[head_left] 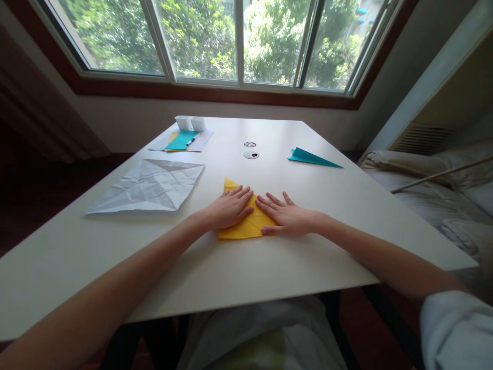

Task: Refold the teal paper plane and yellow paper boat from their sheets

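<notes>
A yellow sheet of paper (246,227), folded into a triangle with crease lines on it, lies on the table in front of me. My left hand (231,206) rests flat on its left part, fingers stretched out. Across from it, my right hand (287,216) lies on the triangle's right side with its fingers spread. Parts of the paper are hidden under both hands. To the left is a creased white sheet of paper (154,185), opened out flat. A teal folded paper plane (313,158) lies farther back on the right.
At the table's far left, teal paper (183,139) lies with a pen (192,139) on other sheets, near white folded paper shapes (191,123). Two round pieces (251,154) sit mid-table. A covered sofa (431,185) stands right of the white table (231,277).
</notes>
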Tool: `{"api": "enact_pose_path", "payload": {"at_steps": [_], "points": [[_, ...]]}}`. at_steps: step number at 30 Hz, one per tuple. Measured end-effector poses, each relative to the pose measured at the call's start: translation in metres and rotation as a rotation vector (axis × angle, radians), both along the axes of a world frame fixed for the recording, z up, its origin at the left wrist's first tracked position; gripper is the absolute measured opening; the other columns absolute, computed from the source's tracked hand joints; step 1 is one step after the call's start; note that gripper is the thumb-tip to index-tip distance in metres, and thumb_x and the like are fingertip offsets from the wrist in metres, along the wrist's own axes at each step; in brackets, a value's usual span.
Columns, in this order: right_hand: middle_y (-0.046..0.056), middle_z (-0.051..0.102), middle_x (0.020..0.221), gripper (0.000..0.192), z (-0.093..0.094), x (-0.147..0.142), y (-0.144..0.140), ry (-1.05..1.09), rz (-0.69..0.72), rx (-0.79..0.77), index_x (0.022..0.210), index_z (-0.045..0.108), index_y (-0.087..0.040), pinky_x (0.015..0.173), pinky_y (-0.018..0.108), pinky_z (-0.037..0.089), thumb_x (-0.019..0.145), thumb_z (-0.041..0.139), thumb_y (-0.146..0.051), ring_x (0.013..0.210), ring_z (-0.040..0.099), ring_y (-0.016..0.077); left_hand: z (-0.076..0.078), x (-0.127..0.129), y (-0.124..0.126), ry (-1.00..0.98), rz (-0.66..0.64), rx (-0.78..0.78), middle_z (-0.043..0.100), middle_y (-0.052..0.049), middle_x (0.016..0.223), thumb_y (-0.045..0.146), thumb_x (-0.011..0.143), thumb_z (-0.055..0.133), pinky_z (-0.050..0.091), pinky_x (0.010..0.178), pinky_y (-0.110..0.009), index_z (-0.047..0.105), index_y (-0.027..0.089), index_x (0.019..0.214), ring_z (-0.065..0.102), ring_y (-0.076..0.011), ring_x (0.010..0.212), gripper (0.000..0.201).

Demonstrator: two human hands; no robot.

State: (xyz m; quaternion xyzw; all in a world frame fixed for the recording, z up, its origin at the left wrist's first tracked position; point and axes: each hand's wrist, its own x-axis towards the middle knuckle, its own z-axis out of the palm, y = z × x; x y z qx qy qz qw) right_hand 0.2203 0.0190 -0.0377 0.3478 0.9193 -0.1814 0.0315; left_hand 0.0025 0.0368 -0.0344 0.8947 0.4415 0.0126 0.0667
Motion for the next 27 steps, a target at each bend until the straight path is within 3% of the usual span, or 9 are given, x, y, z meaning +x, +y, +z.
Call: {"api": "enact_pose_path", "payload": {"at_steps": [5,10,14,16,19,23,27], "points": [[0.002,-0.002,0.152,0.086,0.002,-0.001,0.000,-0.028,-0.016,-0.047,0.144,-0.004,-0.024,0.105,0.057,-0.011,0.079,0.027,-0.072,0.137,-0.009,0.0309,0.003,-0.022,0.009,0.102,0.086,-0.156,0.007,-0.008,0.151,0.073,0.074,0.033,0.011,0.106,-0.053,0.005,0.020,0.145,0.007,-0.0298,0.138,0.092],[0.002,-0.006,0.151,0.091,0.009,0.001,-0.001,-0.072,-0.040,-0.094,0.144,-0.005,-0.024,0.105,0.056,-0.014,0.076,0.030,-0.074,0.137,-0.013,0.0310,0.011,-0.043,0.020,0.166,0.189,-0.175,0.004,-0.007,0.151,0.078,0.064,0.039,0.008,0.106,-0.053,0.004,0.022,0.145,0.007,-0.0331,0.137,0.104],[0.003,-0.006,0.152,0.105,0.018,0.020,0.005,-0.125,-0.032,-0.142,0.144,-0.005,-0.025,0.106,0.056,-0.011,0.067,0.046,-0.075,0.136,-0.013,0.0345,0.010,-0.051,0.022,0.183,0.242,-0.127,0.011,-0.008,0.151,0.080,0.061,0.040,0.011,0.106,-0.051,0.011,0.022,0.145,0.012,-0.0338,0.136,0.106],[0.004,-0.003,0.152,0.110,0.022,0.032,0.013,-0.141,-0.029,-0.175,0.144,-0.002,-0.024,0.109,0.053,-0.002,0.063,0.054,-0.073,0.137,-0.008,0.0351,0.010,-0.051,0.020,0.185,0.285,-0.078,0.020,-0.012,0.149,0.082,0.060,0.039,0.015,0.105,-0.051,0.019,0.020,0.143,0.019,-0.0348,0.134,0.106],[0.007,0.011,0.152,0.105,0.024,0.046,0.026,-0.101,-0.090,-0.135,0.145,0.015,-0.022,0.111,0.046,0.012,0.062,0.059,-0.069,0.138,0.004,0.0336,0.011,-0.051,0.015,0.189,0.359,0.013,0.036,-0.018,0.140,0.082,0.062,0.035,0.020,0.101,-0.054,0.034,0.018,0.136,0.030,-0.0358,0.127,0.098],[0.007,0.040,0.139,0.073,0.021,0.050,0.039,0.106,-0.070,0.001,0.133,0.044,-0.025,0.105,0.041,0.030,0.070,0.059,-0.059,0.129,0.032,0.0274,0.013,-0.052,0.009,0.181,0.402,0.071,0.048,-0.020,0.128,0.076,0.074,0.022,0.029,0.094,-0.054,0.048,0.017,0.124,0.041,-0.0346,0.119,0.081],[0.007,0.058,0.119,0.048,0.022,0.043,0.037,0.232,0.003,0.071,0.119,0.057,-0.024,0.093,0.036,0.042,0.076,0.058,-0.046,0.108,0.054,0.0226,0.013,-0.053,0.009,0.175,0.390,0.106,0.052,-0.017,0.122,0.066,0.083,0.017,0.032,0.091,-0.052,0.053,0.019,0.117,0.048,-0.0315,0.111,0.068]]}}
